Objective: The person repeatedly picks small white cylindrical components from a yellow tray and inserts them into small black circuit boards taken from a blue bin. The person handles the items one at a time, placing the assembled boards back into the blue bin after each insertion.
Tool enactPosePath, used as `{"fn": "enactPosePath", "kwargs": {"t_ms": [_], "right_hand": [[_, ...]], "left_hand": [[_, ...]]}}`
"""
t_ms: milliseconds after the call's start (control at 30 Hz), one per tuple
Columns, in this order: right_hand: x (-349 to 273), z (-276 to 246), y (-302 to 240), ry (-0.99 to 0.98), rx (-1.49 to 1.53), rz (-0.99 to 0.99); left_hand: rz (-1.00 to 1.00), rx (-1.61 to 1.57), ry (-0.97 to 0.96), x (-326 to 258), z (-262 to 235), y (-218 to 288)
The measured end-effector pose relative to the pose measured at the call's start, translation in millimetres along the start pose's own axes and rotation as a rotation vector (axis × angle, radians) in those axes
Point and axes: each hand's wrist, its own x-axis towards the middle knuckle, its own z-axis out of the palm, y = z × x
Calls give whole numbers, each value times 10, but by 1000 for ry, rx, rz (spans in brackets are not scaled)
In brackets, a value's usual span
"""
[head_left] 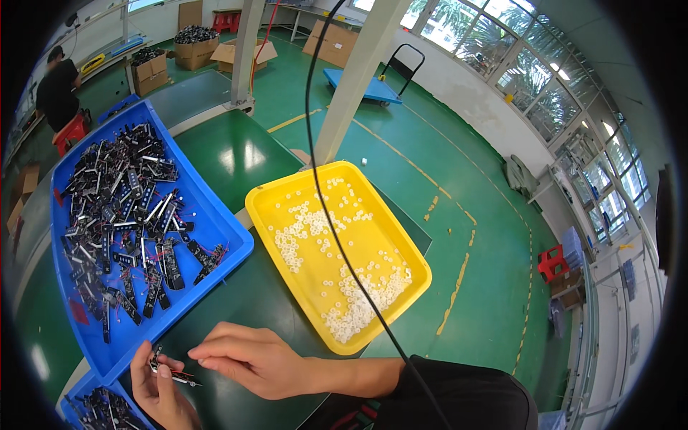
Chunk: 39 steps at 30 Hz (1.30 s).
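In my left hand (pixel 161 394), at the lower left, a small black circuit board assembly (pixel 185 378) with thin red wires is held between thumb and fingers. My right hand (pixel 251 360) is just to its right, thumb and index finger pinched together and pointing at the assembly. Whatever lies between those fingertips is too small or hidden to make out. Beyond the hands, a large blue tray (pixel 218 233) is heaped with similar black board assemblies (pixel 118 193). Right of it, a yellow tray (pixel 308 269) has many small white plastic rings (pixel 362 308) scattered inside.
A second blue tray (pixel 129 396) with assemblies is at the lower left. A black cable (pixel 309 107) hangs across the yellow tray. Behind the green table stands a pale post (pixel 358 79). Farther off are cardboard boxes (pixel 195 51), a blue trolley (pixel 369 86) and a seated person (pixel 57 93).
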Motion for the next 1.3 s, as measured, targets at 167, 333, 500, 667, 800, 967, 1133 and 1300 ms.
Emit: {"fn": "enactPosePath", "kwargs": {"t_ms": [167,333,500,667,800,967,1133,1300], "right_hand": [[-81,0,177,31,-2,228],[-155,4,255,141,157,261],[-188,92,281,39,219,266],[-208,49,292,-20,214,164],[-231,69,283,-37,216,147],[-220,115,253,-43,621,427],[-231,138,254,-13,498,359],[-253,158,287,39,37,52]], "left_hand": [[27,-86,-54,-65,57,109],[-46,-182,-124,-4,152,150],[43,-205,-220,-21,51,20],[7,-238,-133,-30,122,-25],[12,-201,-62,-13,133,-29],[39,-294,-83,-15,133,-49],[1,-314,-78,-31,144,-49],[-34,-440,-114,-55,165,-60]]}}
